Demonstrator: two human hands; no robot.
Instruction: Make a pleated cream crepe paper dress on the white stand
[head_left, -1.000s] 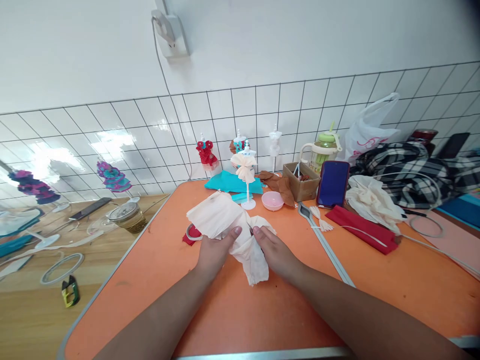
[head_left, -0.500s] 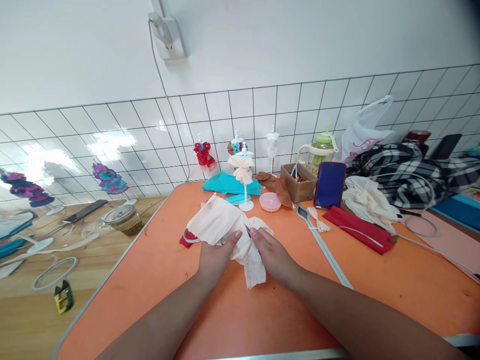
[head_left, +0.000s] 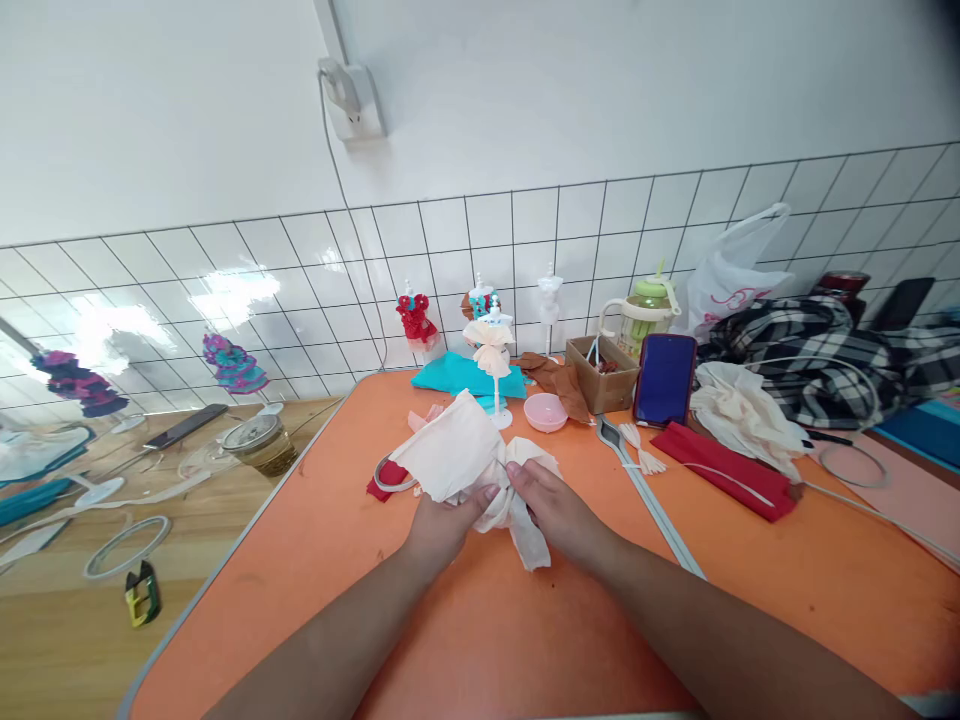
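A cream piece of cloth is held up over the orange table, bunched at its middle. My left hand grips its lower edge, thumb on top. My right hand pinches the gathered folds close by on the right, and a loose end hangs below. A thin dark line shows by the right fingertips; I cannot tell what it is. Just beyond stands a small white dress form with cream ruffles. Partly behind the cloth lie a red scrap and a pale ring.
Behind stand a pink bowl, a cardboard box, a phone and folded turquoise cloth. To the right lie grey strips, red cloth and crumpled cream cloth. Yellow-green snips rest on the wooden table at left.
The camera view has shifted slightly, so the surroundings sit lower and further right. Between my hands the cloth is more tightly bunched, and its hanging end has swung right.
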